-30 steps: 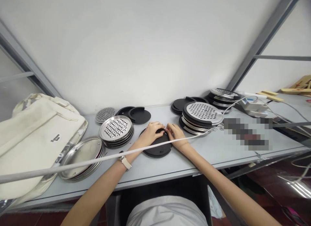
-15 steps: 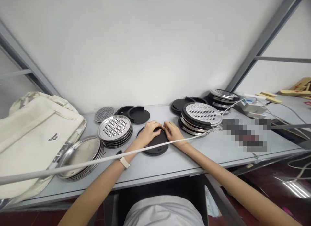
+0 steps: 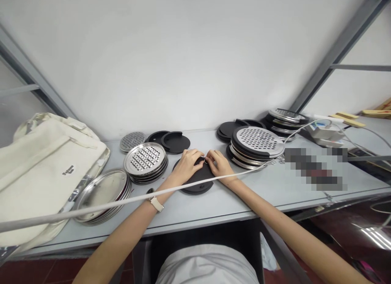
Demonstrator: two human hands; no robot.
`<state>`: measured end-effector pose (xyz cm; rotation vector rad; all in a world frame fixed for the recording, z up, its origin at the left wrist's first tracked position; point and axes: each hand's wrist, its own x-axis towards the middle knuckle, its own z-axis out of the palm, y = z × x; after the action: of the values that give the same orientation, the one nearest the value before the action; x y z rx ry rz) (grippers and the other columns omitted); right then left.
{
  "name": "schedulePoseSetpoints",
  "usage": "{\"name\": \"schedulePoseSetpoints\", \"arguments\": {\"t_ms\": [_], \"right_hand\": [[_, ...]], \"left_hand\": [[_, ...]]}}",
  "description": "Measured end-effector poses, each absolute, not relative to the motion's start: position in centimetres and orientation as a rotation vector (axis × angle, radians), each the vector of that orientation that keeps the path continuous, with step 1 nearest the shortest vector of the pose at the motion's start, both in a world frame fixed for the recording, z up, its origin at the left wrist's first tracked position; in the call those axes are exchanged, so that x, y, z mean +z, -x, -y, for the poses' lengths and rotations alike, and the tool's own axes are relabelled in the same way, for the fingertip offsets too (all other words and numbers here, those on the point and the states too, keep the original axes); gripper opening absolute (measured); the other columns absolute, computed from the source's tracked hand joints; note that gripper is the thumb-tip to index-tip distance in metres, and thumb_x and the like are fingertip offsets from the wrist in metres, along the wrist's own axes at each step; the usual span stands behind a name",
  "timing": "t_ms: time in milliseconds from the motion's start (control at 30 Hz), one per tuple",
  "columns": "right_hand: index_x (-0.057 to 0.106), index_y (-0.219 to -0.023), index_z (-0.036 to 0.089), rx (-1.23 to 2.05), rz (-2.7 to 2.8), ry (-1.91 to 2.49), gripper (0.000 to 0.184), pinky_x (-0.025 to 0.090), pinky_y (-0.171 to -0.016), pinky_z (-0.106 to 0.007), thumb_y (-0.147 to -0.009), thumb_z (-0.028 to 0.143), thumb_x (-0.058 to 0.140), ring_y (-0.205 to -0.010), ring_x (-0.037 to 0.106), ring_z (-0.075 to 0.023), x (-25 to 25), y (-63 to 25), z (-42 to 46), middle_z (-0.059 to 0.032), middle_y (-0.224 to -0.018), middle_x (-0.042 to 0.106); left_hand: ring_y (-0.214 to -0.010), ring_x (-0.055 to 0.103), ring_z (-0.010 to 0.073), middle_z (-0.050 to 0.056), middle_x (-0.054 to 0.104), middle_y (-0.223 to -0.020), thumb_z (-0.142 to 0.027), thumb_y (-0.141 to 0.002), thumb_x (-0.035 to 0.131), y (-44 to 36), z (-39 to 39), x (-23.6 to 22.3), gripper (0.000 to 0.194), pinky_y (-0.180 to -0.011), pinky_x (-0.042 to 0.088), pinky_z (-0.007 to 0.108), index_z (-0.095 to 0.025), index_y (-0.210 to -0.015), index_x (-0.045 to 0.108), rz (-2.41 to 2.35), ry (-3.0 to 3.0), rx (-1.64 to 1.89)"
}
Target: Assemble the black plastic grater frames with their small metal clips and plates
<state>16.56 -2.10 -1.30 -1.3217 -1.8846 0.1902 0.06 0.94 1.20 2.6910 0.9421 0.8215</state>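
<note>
A round black plastic disc [image 3: 197, 183] lies on the table in front of me. Over its upper part, my left hand [image 3: 190, 165] is closed in a pinch, the wrist wearing a pale-strapped watch. Fingertip to fingertip with it, my right hand [image 3: 218, 164] pinches at the disc's upper right edge. Between the fingers shows a small metal ring [image 3: 205, 161], which both hands seem to grip; part of it is hidden. Left of the hands stands a stack of round metal graters [image 3: 145, 160]. To the right is a taller stack of graters with black rims [image 3: 259, 140].
A white cord [image 3: 122, 202] stretches across the view in front of my forearms. Cream cloth bags [image 3: 42, 166] and plain metal discs [image 3: 102, 190] lie at left. Black discs [image 3: 175, 142] sit near the wall, and more graters [image 3: 285, 117] stand at back right.
The fingertips of both hands have shifted slightly at the metal ring, which shows more clearly now. The view has turned a little; the disc and stacks stay in place.
</note>
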Motion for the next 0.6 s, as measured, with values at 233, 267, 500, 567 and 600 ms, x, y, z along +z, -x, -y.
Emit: {"name": "schedulePoseSetpoints", "arguments": {"t_ms": [233, 267, 500, 567, 600], "right_hand": [[0.044, -0.073, 0.021, 0.18, 1.872, 1.325, 0.014, 0.04, -0.068, -0.03, -0.087, 0.017, 0.04, -0.072, 0.047, -0.0181, -1.28, -16.46, 2.35, -0.0026, -0.073, 0.048], [0.044, -0.073, 0.021, 0.181, 1.872, 1.326, 0.014, 0.04, -0.068, -0.03, -0.086, 0.017, 0.041, -0.072, 0.047, -0.0182, -1.27, -16.45, 2.36, -0.0027, -0.073, 0.048], [0.044, -0.072, 0.022, 0.157, 1.864, 1.326, 0.014, 0.041, -0.068, -0.03, -0.085, 0.017, 0.041, -0.072, 0.047, -0.0182, -1.24, -16.37, 2.44, -0.0029, -0.073, 0.049], [0.044, -0.072, 0.022, 0.157, 1.863, 1.314, 0.014, 0.041, -0.068, -0.03, -0.085, 0.017, 0.041, -0.071, 0.047, -0.018, -1.24, -16.37, 2.42, -0.0027, -0.072, 0.049], [0.043, -0.072, 0.022, 0.16, 1.861, 1.307, 0.014, 0.041, -0.068, -0.03, -0.086, 0.017, 0.041, -0.071, 0.047, -0.0179, -1.24, -16.37, 2.41, -0.0026, -0.072, 0.048]], "left_hand": [[-0.092, 0.056, 0.0171, 0.003, 0.061, -0.094, -0.019, -0.087, 0.051, -0.09, -1.12, 1.08, 0.014, -0.091, 0.035, 0.034, -0.019, -0.099, 0.058, -0.884, -2.646, 0.835], [-0.092, 0.056, 0.017, 0.003, 0.061, -0.094, -0.019, -0.087, 0.051, -0.07, -1.13, 1.07, 0.014, -0.091, 0.036, 0.034, -0.019, -0.099, 0.058, -0.874, -2.636, 0.84], [-0.091, 0.056, 0.0171, 0.003, 0.06, -0.094, -0.018, -0.086, 0.051, 0.08, -1.08, 1.29, 0.016, -0.089, 0.039, 0.033, -0.019, -0.1, 0.059, -0.824, -2.568, 0.842], [-0.091, 0.057, 0.0172, 0.003, 0.061, -0.094, -0.018, -0.086, 0.051, 0.07, -1.04, 1.37, 0.016, -0.089, 0.04, 0.033, -0.019, -0.1, 0.059, -0.821, -2.569, 0.842], [-0.091, 0.057, 0.0172, 0.003, 0.061, -0.094, -0.018, -0.086, 0.05, 0.07, -1.02, 1.4, 0.016, -0.088, 0.04, 0.033, -0.019, -0.1, 0.059, -0.819, -2.57, 0.844]]}}
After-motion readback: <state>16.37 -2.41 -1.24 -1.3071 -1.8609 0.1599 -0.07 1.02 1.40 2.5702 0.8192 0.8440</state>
